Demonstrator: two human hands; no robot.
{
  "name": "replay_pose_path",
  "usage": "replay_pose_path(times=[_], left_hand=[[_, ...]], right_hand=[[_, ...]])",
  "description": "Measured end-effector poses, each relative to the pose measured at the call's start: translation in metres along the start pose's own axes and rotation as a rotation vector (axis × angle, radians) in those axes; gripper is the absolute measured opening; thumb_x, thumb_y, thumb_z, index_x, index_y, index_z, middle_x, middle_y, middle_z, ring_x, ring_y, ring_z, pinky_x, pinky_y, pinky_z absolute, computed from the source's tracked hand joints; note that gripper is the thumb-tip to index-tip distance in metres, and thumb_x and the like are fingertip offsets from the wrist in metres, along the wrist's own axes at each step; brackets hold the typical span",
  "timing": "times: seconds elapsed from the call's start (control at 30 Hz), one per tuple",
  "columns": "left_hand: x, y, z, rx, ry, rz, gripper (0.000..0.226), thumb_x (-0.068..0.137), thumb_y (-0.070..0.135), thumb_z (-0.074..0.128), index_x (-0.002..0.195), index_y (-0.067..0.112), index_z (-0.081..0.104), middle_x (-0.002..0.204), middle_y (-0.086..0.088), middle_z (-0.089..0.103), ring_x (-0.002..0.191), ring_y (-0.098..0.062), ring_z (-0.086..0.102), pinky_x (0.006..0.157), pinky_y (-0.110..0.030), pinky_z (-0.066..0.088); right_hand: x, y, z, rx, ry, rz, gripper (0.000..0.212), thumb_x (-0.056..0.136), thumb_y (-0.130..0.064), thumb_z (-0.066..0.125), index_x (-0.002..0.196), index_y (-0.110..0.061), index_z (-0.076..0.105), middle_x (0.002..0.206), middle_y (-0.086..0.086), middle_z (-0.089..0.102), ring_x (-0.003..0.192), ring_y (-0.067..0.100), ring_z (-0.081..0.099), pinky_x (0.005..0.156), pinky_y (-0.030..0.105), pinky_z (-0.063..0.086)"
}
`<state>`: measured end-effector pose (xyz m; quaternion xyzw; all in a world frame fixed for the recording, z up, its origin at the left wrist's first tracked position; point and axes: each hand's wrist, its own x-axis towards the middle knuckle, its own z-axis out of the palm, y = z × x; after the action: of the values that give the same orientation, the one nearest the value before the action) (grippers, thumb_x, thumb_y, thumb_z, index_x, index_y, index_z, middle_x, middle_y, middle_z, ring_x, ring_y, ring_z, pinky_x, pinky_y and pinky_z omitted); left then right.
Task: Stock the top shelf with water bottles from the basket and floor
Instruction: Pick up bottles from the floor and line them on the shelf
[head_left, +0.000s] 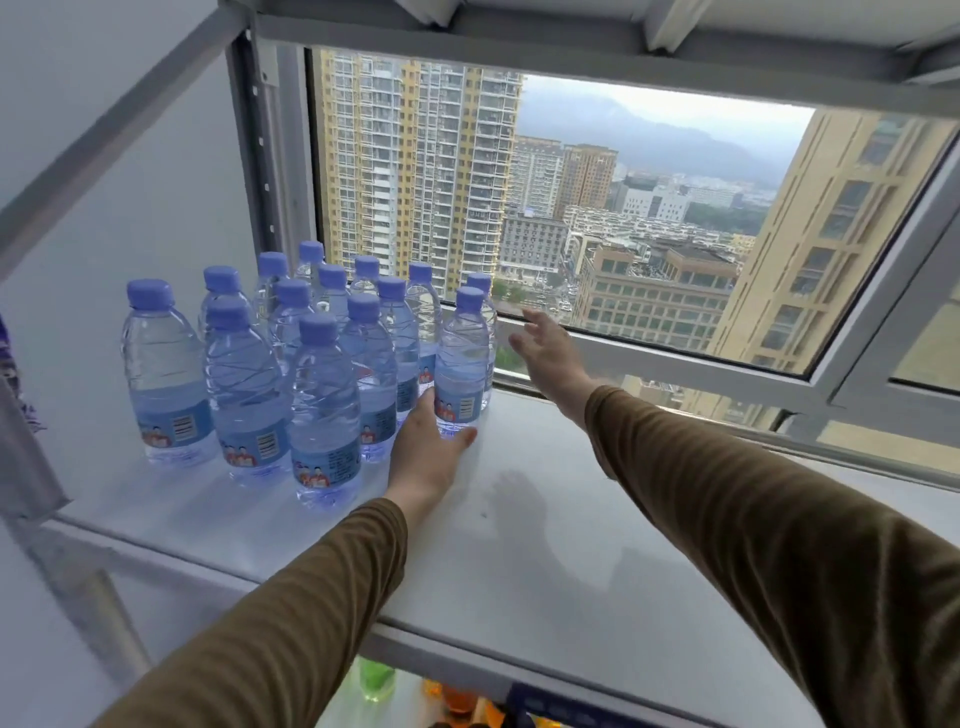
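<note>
Several clear water bottles (244, 384) with blue caps and blue labels stand upright in a cluster on the left part of the white top shelf (545, 545). My left hand (428, 452) grips the base of the rightmost front bottle (461, 364), which stands on the shelf. My right hand (550, 353) hovers just right of the cluster near the shelf's back, fingers spread, holding nothing. Both arms wear brown sleeves.
A window (597, 218) runs behind the shelf, looking onto tall buildings. Grey metal frame posts (249, 145) rise at the back left, and a beam crosses overhead. Coloured drink bottles (376, 678) show on the shelf below. A white wall lies to the left.
</note>
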<state>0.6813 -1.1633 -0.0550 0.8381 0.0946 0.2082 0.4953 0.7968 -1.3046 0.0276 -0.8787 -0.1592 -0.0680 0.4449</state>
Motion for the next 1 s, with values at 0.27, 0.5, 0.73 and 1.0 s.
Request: replay_pose_path(times=[0.27, 0.5, 0.73, 1.0], left_hand=[[-0.042, -0.001, -0.044, 0.293, -0.234, 0.209, 0.073, 0.094, 0.026, 0.066, 0.154, 0.010, 0.028, 0.157, -0.012, 0.036, 0.145, -0.028, 0.033, 0.118, -0.039, 0.028], [-0.099, -0.029, -0.110, 0.577, -0.392, 0.464, 0.072, 0.099, 0.037, 0.055, 0.158, 0.012, 0.021, 0.166, -0.012, 0.021, 0.153, -0.029, 0.018, 0.125, -0.042, 0.017], [-0.142, -0.070, -0.176, 0.666, -0.364, 0.515, 0.069, 0.098, 0.047, 0.054, 0.155, 0.017, 0.029, 0.165, -0.012, 0.022, 0.154, -0.030, 0.014, 0.124, -0.039, 0.011], [-0.217, -0.141, -0.240, 0.694, -0.368, 0.473, 0.069, 0.096, 0.044, 0.058, 0.155, 0.018, 0.032, 0.165, -0.013, 0.021, 0.153, -0.032, 0.013, 0.124, -0.040, 0.006]], right_hand=[[-0.117, -0.012, -0.002, -0.428, 0.011, -0.016, 0.058, 0.098, -0.029, 0.064, 0.152, -0.017, 0.048, 0.154, 0.012, 0.053, 0.144, 0.035, 0.043, 0.118, 0.043, 0.035], [-0.240, -0.044, 0.035, -0.609, 0.025, -0.029, 0.061, 0.100, -0.041, 0.061, 0.155, -0.023, 0.044, 0.161, 0.006, 0.045, 0.148, 0.030, 0.036, 0.116, 0.047, 0.036], [-0.309, -0.068, 0.083, -0.677, -0.009, -0.092, 0.062, 0.101, -0.050, 0.055, 0.157, -0.026, 0.040, 0.166, 0.005, 0.037, 0.154, 0.029, 0.029, 0.122, 0.047, 0.027], [-0.392, -0.079, 0.169, -0.628, -0.061, -0.096, 0.064, 0.102, -0.055, 0.049, 0.160, -0.032, 0.033, 0.171, -0.001, 0.024, 0.159, 0.026, 0.013, 0.127, 0.052, 0.014]])
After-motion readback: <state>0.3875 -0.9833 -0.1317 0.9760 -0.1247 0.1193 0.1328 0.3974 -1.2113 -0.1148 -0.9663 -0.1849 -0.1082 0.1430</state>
